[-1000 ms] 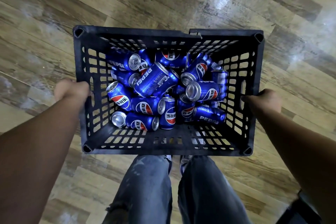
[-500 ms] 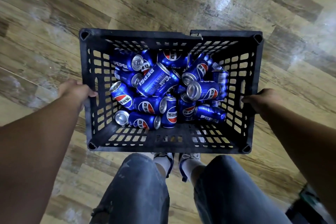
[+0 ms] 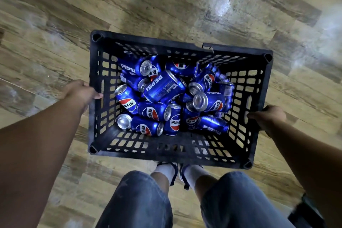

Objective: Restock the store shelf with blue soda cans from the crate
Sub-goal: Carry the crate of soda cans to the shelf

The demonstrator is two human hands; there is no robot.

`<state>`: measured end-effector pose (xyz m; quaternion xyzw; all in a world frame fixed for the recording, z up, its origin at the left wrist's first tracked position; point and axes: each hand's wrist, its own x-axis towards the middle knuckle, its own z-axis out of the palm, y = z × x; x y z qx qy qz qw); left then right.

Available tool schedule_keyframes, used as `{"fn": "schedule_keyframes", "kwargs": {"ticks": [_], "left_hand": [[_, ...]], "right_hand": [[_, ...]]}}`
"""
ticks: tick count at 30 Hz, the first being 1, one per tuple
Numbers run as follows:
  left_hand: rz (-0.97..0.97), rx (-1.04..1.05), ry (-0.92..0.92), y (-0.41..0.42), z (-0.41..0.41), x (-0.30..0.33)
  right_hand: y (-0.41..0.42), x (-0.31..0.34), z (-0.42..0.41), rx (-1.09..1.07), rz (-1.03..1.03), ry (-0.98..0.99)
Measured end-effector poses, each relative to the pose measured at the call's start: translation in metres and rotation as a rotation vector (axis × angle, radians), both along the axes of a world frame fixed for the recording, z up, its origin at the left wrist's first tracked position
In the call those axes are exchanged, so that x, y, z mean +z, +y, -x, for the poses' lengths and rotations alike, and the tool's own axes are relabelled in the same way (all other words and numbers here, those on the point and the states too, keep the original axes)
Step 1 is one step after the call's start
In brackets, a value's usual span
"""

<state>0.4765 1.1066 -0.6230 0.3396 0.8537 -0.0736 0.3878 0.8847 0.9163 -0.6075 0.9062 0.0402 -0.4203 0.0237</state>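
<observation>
A black slatted crate (image 3: 259,87) sits low over a wood-plank floor (image 3: 55,15), seen from straight above. Whether it rests on the floor or hangs just off it, I cannot tell.

The left hand (image 3: 81,93) is at the crate's left wall, about midway along it. Its fingers curl round the rim, with one fingertip showing inside by the handle slot. The right hand (image 3: 268,117) is at the right wall, fingers curled round the rim beside that wall's handle slot. Both forearms reach in from the near corners.

Inside the crate lie the blue cans (image 3: 162,87), heaped in a loose pile that fills the far and middle part of the bottom. Most lie on their sides and point different ways; silver tops and bottoms show here and there. One can (image 3: 174,119) near the middle stands nearly upright. A strip of bare crate bottom shows along the near wall. The far wall has a notch in its rim, right of centre.

Just near of the crate, two knees in blue jeans (image 3: 140,200) are bent, with white socks (image 3: 166,169) and dark shoes between them, touching or almost under the crate's near edge. A dark object (image 3: 311,213) lies at the near right corner, too cut off to identify.
</observation>
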Motion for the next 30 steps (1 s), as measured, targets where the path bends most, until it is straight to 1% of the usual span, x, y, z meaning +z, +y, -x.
{"fn": "schedule_keyframes", "kwargs": {"ticks": [4, 7, 8, 10, 14, 20, 23, 27, 30], "left_hand": [[-0.062, -0.035, 0.105, 0.0, -0.008, -0.013], [-0.082, -0.21, 0.251, -0.007, -0.017, -0.009], [-0.083, -0.241, 0.271, -0.008, -0.018, -0.008], [-0.058, -0.257, 0.24, -0.005, -0.019, -0.005], [-0.003, -0.231, 0.101, -0.001, -0.011, 0.011], [0.011, -0.15, 0.047, -0.007, -0.012, 0.029], [0.005, -0.156, 0.015, 0.003, -0.02, 0.048], [-0.007, -0.167, -0.044, 0.016, -0.034, 0.08], [0.049, -0.219, 0.0, 0.023, -0.033, 0.099]], "right_hand": [[-0.002, -0.008, 0.003, 0.01, -0.067, -0.03], [-0.005, -0.01, 0.009, 0.116, -0.082, -0.084], [-0.006, -0.011, 0.009, 0.144, -0.08, -0.091], [-0.007, -0.013, 0.005, 0.163, -0.066, -0.07], [0.001, -0.005, -0.001, 0.13, -0.032, 0.01], [-0.005, 0.001, -0.011, 0.173, 0.019, 0.049], [0.004, 0.022, -0.02, 0.162, 0.028, 0.064], [0.03, 0.062, -0.032, 0.182, 0.04, 0.02], [0.036, 0.1, -0.037, 0.233, 0.076, 0.006]]}}
